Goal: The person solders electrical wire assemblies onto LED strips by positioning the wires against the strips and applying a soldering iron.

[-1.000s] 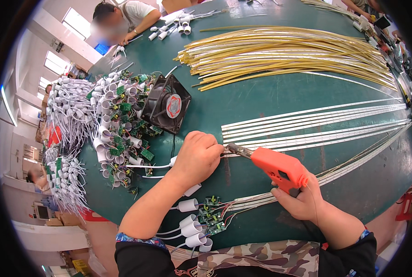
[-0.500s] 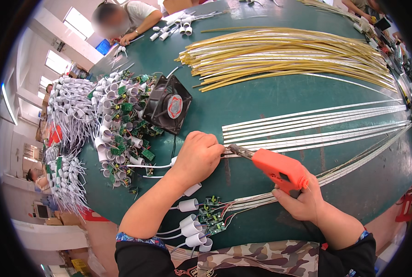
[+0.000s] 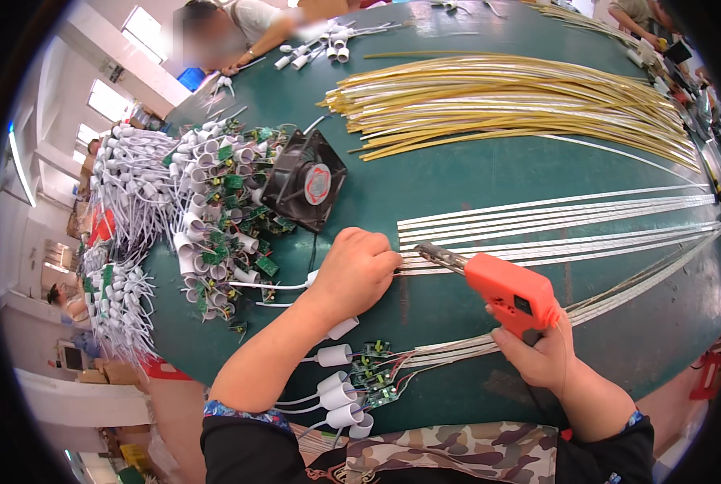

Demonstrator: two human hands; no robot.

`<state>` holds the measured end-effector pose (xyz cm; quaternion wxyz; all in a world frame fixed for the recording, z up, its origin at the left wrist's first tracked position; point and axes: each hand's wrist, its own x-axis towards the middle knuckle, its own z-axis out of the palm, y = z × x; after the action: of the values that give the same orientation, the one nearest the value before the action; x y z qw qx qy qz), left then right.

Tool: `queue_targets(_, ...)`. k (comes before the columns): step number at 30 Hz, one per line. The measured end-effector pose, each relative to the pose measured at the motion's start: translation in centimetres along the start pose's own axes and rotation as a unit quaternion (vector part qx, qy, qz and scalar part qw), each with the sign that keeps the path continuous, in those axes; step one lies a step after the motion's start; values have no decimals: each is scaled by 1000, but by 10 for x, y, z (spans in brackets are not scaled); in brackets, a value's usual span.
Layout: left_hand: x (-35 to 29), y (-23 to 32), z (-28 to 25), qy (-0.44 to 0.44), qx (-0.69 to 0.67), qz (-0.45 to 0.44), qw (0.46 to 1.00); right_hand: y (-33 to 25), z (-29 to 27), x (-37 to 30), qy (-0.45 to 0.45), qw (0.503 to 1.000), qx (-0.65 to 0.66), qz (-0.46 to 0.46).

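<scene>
My right hand [image 3: 542, 355] grips an orange soldering gun [image 3: 509, 290], its dark metal tip pointing left. The tip hovers just right of my left fingertips, over the ends of the silvery LED strips [image 3: 489, 256]. My left hand [image 3: 356, 270] is closed, with thumb and fingers pinched at the strip ends; what it pinches is hidden. White lamp caps with cables [image 3: 275, 285] lie partly under my left hand and wrist. Nearer me are more white lamp caps [image 3: 334, 355] and green circuit boards [image 3: 374, 375], with wires running to further LED strips [image 3: 449, 351].
Left of a black fan [image 3: 305, 181] lies a heap of white caps with green boards [image 3: 215, 210], beside a pile of white-cabled caps [image 3: 130, 169]. A yellow-and-white strip bundle [image 3: 505, 105] spans the far part of the green table [image 3: 489, 173]. Another person [image 3: 251, 32] works at far left.
The soldering gun has moved slightly right and up, away from my left fingertips. My left hand keeps its pinch at the strip ends. The whole view has shifted a little.
</scene>
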<state>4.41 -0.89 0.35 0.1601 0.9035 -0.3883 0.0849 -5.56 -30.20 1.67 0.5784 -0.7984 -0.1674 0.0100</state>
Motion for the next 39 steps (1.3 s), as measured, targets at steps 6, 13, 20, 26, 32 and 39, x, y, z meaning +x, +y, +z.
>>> queue_targets(6, -2, 1, 5, 21, 11, 13, 1000, 6, 7, -16, 65, 987, 136, 53)
queue_targets(13, -32, 76, -70, 156, -209, 74, 963, 7, 3, -21, 65, 986, 125, 94)
queue_targets(20, -72, 156, -155, 324, -404, 305, 799, 6, 5, -13, 109, 975, 167, 95)
queue_targets(26, -82, 166, -153, 309, -337, 361, 813, 8, 6, -24, 107, 979, 158, 73)
queue_targets(32, -158, 148, -157, 123, 80, 13, 989, 9, 4, -25, 102, 976, 175, 75)
queue_targets(39, -206, 11, -119, -56, 210, -261, 940, 7, 3, -24, 84, 979, 169, 72)
